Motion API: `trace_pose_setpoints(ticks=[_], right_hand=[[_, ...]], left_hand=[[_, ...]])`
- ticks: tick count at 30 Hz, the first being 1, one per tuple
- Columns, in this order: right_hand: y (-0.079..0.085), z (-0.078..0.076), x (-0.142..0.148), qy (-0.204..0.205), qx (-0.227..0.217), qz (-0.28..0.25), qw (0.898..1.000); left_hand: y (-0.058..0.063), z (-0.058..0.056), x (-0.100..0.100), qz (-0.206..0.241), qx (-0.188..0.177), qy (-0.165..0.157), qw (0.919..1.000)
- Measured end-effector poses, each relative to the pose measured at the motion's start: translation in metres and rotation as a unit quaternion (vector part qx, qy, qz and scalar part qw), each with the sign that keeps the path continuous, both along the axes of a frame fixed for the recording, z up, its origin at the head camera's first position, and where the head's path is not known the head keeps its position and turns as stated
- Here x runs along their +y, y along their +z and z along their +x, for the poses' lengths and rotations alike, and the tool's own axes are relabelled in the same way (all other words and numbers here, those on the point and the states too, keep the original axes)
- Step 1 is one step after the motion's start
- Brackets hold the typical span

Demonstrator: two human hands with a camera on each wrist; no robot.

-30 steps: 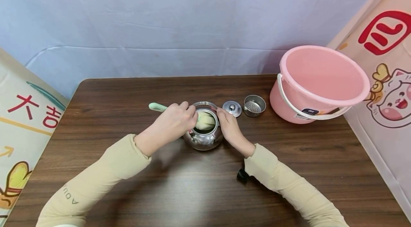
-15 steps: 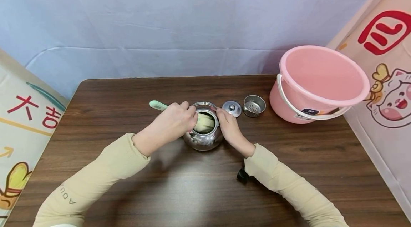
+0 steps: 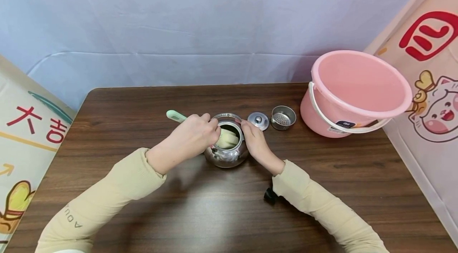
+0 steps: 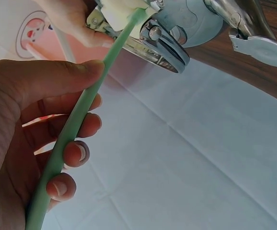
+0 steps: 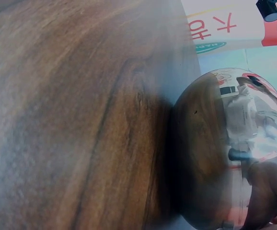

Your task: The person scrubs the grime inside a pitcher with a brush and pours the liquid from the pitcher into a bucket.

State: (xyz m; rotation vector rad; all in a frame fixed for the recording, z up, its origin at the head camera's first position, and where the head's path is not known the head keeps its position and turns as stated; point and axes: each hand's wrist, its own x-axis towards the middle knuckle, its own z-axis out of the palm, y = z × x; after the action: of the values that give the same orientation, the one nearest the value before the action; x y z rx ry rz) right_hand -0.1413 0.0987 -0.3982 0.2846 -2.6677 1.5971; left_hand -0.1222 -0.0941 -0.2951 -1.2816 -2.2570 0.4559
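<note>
- My left hand (image 3: 189,135) curls round the green brush (image 4: 81,108), pale head (image 3: 228,139) inside the steel pot (image 3: 226,160) toward the desk's (image 3: 214,213) far edge.
- My right hand (image 3: 257,143) lies straight-fingered against it, likely for steadiness.
- Lid (image 3: 258,121) lies off rightward, giving access.

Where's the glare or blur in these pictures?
Head view: a pale sheen on the wooden table, soft arm shadows nearby. Left wrist view: rather dim, the green handle fairly clear. Right wrist view: bright glare and curved reflections on the steel kettle, hazy wood grain at left.
</note>
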Motion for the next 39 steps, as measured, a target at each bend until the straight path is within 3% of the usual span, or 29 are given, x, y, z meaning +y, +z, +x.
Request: trace_pose_setpoints(ticks=[16,30,39], right_hand=[[0.0007,-0.0017,0.0000,0.005,-0.006,0.002,1.000],[0.0000,-0.0015,-0.0005,-0.001,-0.009,-0.003,1.000],[-0.0012,-0.0005,0.0003,0.003,-0.013,-0.003,1.000]], left_hand=[[0.0031,-0.0014,0.0016,0.011,-0.028,-0.006,0.9995],[0.0017,-0.0050,-0.0016,0.029,-0.085,0.004,0.9959],[-0.0026,-0.0047,-0.0022,0.041,-0.085,0.010,0.9955]])
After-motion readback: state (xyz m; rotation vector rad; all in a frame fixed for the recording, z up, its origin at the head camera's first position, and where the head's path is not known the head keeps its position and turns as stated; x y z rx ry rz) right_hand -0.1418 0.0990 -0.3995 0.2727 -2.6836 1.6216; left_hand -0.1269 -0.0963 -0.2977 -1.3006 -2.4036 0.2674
